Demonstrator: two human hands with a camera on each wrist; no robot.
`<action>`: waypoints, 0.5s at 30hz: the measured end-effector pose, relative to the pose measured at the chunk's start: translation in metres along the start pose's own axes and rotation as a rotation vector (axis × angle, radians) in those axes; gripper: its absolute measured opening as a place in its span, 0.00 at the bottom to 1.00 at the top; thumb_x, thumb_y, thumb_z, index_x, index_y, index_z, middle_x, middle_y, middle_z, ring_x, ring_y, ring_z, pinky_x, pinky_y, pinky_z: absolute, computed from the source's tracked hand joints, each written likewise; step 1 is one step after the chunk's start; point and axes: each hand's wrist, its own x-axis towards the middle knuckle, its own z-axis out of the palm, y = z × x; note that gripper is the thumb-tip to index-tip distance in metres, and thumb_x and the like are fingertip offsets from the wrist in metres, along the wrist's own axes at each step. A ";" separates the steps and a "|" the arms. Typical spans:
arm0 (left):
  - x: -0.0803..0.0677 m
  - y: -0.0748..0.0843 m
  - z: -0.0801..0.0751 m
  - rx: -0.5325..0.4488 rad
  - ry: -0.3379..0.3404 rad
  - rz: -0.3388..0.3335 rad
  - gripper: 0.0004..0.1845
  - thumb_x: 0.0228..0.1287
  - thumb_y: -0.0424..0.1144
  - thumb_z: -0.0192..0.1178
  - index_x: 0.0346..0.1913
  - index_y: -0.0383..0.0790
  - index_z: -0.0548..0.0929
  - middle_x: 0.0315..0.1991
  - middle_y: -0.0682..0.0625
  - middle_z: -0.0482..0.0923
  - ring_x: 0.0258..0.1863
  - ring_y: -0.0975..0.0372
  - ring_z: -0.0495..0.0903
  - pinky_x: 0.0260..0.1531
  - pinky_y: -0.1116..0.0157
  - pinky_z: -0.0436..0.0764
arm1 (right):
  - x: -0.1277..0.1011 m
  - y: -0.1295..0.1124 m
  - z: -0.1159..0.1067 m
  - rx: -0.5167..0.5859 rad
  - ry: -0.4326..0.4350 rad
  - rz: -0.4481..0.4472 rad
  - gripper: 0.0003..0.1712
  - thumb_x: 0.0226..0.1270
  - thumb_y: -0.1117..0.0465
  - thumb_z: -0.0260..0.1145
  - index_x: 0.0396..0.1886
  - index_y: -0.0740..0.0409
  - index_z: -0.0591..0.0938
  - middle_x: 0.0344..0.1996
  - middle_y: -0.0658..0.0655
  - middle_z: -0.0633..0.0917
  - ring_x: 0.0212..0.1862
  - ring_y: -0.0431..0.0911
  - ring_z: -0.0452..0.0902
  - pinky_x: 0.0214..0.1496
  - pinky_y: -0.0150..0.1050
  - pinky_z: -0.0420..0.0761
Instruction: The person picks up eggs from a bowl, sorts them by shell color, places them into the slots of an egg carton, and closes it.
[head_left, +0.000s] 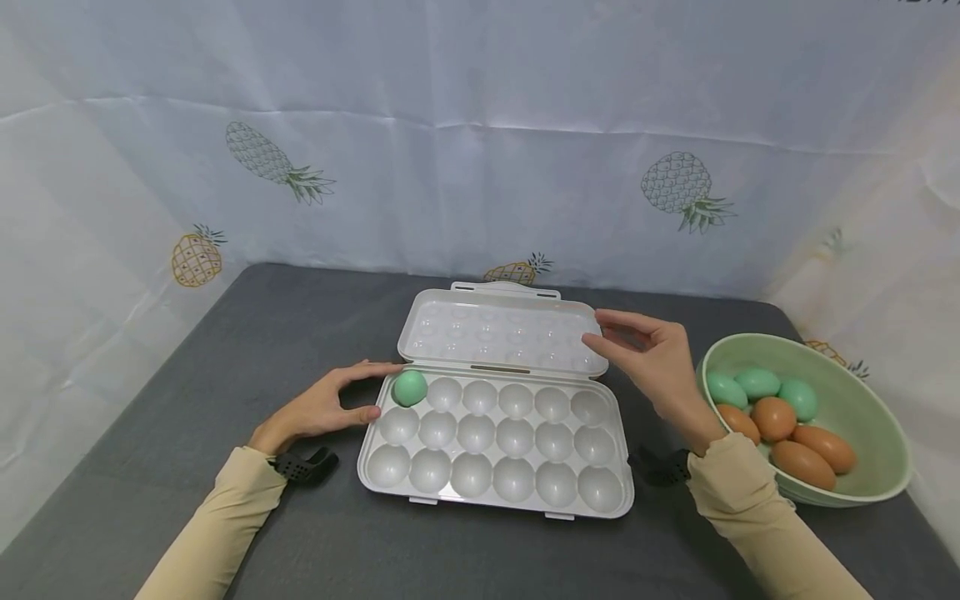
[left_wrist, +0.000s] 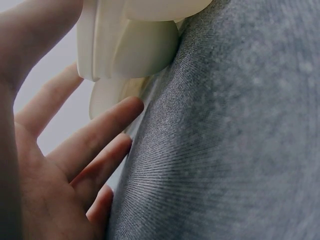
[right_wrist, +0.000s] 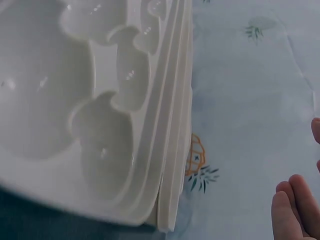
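A white plastic egg tray (head_left: 495, 492) lies open on the grey table, its lid (head_left: 502, 333) folded back. One green egg (head_left: 410, 387) sits in the tray's far left cup; the other cups hold nothing. My left hand (head_left: 333, 408) rests on the table at the tray's left end, its straight fingers (left_wrist: 95, 135) against the tray's edge (left_wrist: 130, 50). Beside the lid's right end, my right hand (head_left: 645, 354) hovers with relaxed fingers and holds nothing. The right wrist view shows the tray's cups (right_wrist: 100, 145) close up and only the fingertips (right_wrist: 295, 205).
A pale green bowl (head_left: 862, 487) stands at the right of the table with several green and brown eggs (head_left: 772, 417) inside. A pineapple-print cloth (head_left: 480, 142) hangs behind and at both sides. The grey table surface (head_left: 225, 350) extends to the left.
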 end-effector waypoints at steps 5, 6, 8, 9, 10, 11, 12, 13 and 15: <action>0.000 0.000 0.001 -0.001 0.002 0.004 0.34 0.61 0.41 0.73 0.71 0.52 0.76 0.71 0.44 0.75 0.78 0.32 0.56 0.73 0.27 0.53 | -0.008 -0.002 -0.020 0.052 0.053 -0.020 0.24 0.62 0.69 0.75 0.59 0.67 0.84 0.46 0.37 0.89 0.53 0.31 0.85 0.57 0.24 0.83; 0.000 0.000 0.001 -0.001 0.002 0.006 0.34 0.61 0.41 0.73 0.71 0.52 0.76 0.71 0.44 0.75 0.78 0.32 0.57 0.73 0.27 0.53 | -0.009 -0.003 -0.025 0.062 0.060 -0.017 0.23 0.62 0.69 0.75 0.58 0.66 0.85 0.47 0.37 0.89 0.53 0.31 0.85 0.57 0.24 0.83; 0.000 0.000 0.001 -0.003 0.001 0.008 0.34 0.61 0.41 0.73 0.71 0.52 0.76 0.71 0.45 0.76 0.77 0.32 0.57 0.73 0.27 0.53 | -0.013 -0.003 -0.035 0.076 0.073 0.001 0.23 0.62 0.69 0.75 0.58 0.62 0.86 0.47 0.37 0.89 0.53 0.31 0.85 0.56 0.22 0.83; 0.000 0.000 0.001 -0.002 0.001 0.011 0.34 0.61 0.41 0.73 0.71 0.52 0.76 0.71 0.45 0.76 0.77 0.32 0.57 0.73 0.27 0.53 | -0.015 -0.003 -0.040 0.080 0.080 0.010 0.23 0.62 0.69 0.75 0.58 0.60 0.86 0.48 0.37 0.89 0.53 0.30 0.85 0.55 0.22 0.83; 0.000 0.000 0.001 -0.003 0.002 0.012 0.34 0.61 0.41 0.73 0.71 0.52 0.76 0.71 0.45 0.76 0.77 0.32 0.57 0.73 0.28 0.53 | -0.017 -0.003 -0.046 0.089 0.080 0.022 0.23 0.63 0.69 0.75 0.58 0.58 0.86 0.48 0.37 0.89 0.53 0.29 0.84 0.55 0.20 0.82; 0.000 0.000 0.001 -0.002 0.002 0.014 0.34 0.61 0.41 0.73 0.71 0.52 0.76 0.71 0.45 0.76 0.77 0.32 0.57 0.74 0.28 0.53 | -0.019 -0.002 -0.052 0.102 0.078 0.035 0.23 0.63 0.69 0.74 0.59 0.57 0.86 0.49 0.37 0.89 0.54 0.29 0.84 0.55 0.19 0.81; 0.000 0.000 0.001 -0.002 0.002 0.015 0.34 0.62 0.41 0.73 0.71 0.52 0.76 0.71 0.45 0.76 0.77 0.32 0.58 0.74 0.28 0.53 | -0.021 -0.002 -0.057 0.088 0.084 0.037 0.23 0.64 0.69 0.74 0.59 0.57 0.86 0.49 0.37 0.89 0.54 0.29 0.83 0.55 0.18 0.81; 0.000 0.000 0.001 -0.002 0.001 0.015 0.34 0.62 0.41 0.73 0.71 0.52 0.76 0.71 0.45 0.76 0.77 0.32 0.57 0.74 0.28 0.53 | -0.023 -0.001 -0.062 0.072 0.088 0.044 0.23 0.64 0.69 0.73 0.60 0.57 0.85 0.50 0.36 0.89 0.53 0.28 0.83 0.54 0.17 0.80; 0.000 0.000 0.001 -0.001 0.001 0.017 0.34 0.62 0.40 0.72 0.71 0.51 0.76 0.71 0.45 0.76 0.77 0.32 0.58 0.74 0.28 0.53 | -0.027 0.001 -0.072 0.035 0.106 0.050 0.23 0.65 0.68 0.73 0.61 0.57 0.85 0.50 0.36 0.88 0.53 0.27 0.83 0.53 0.17 0.80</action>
